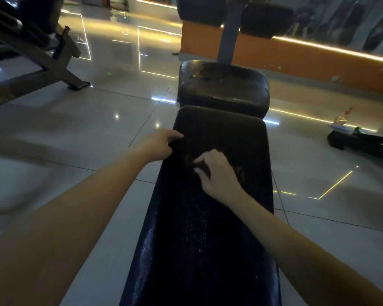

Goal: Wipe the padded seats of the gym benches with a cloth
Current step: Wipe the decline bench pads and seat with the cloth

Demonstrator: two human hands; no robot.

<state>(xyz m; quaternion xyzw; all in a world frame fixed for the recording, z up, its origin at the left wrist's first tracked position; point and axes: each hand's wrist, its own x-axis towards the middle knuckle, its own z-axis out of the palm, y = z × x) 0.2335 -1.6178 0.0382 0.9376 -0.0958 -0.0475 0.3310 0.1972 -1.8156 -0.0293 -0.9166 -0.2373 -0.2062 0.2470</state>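
Cloth (187,159): dark and crumpled, lying on the far half of the long bench pad between the two hands. It is hard to tell apart from the dark upholstery.
Right hand (218,173): on top of the pad, with fingers curled in and pinching a fold of the cloth.
Left hand (161,143): at the pad's left edge, with thumb and fingers closed on dark material that seems to be the cloth's other end.
Long bench pad (208,239): dark, running away from the camera, with fine wet specks glinting along its middle.
Seat pad (222,87): shorter, worn and cracked, set just beyond the long pad's far end.
Roller pads (200,9): two black cushions, one on either side of a grey post (228,38) behind the seat pad.
Floor (97,129): glossy pale tiles reflecting strip lights.
Wall base (296,56): orange, edged with a lit strip.
Machine frame (60,62): angled metal, far left.
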